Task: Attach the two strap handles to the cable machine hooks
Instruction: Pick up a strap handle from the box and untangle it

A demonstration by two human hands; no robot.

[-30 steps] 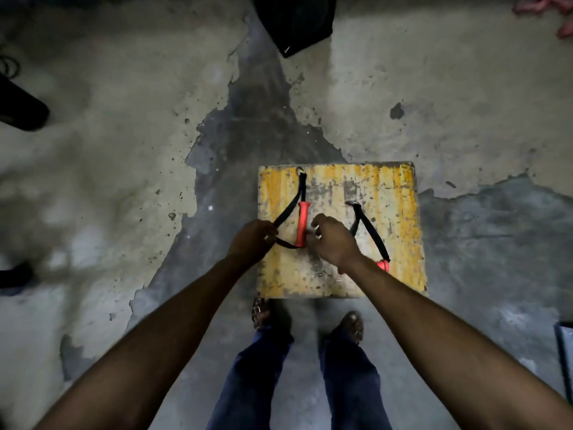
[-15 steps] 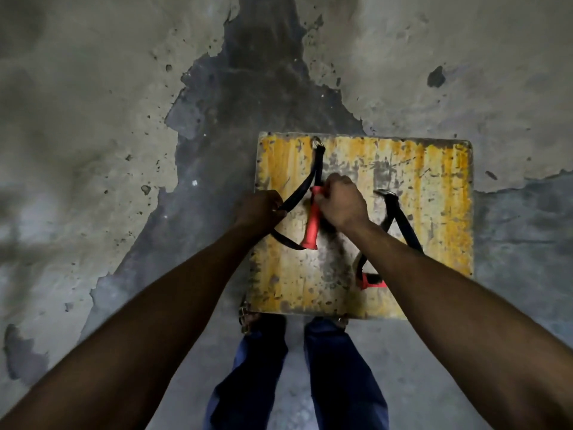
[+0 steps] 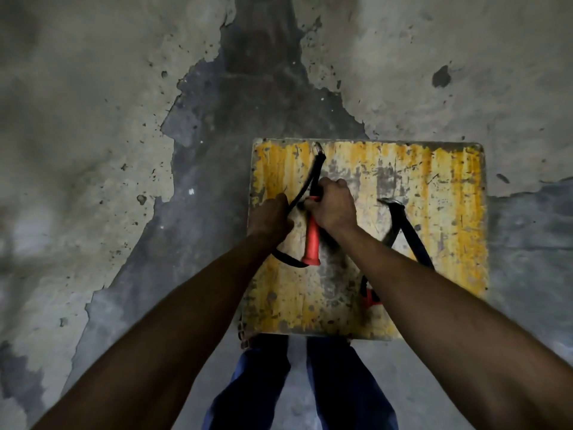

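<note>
Over the worn yellow tabletop (image 3: 440, 187), our right hand (image 3: 333, 206) closes on the first strap handle (image 3: 311, 240) as the left hand (image 3: 269, 220) pinches its webbing; gathering the second strap handle (image 3: 403, 231), lying alongside, should come before we seek the hooks.

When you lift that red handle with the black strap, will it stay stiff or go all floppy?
Probably both. The red grip looks like a hard tube, so it should stay straight. The black strap already curves loosely between the left hand and right hand, so it will likely droop and swing.
</note>
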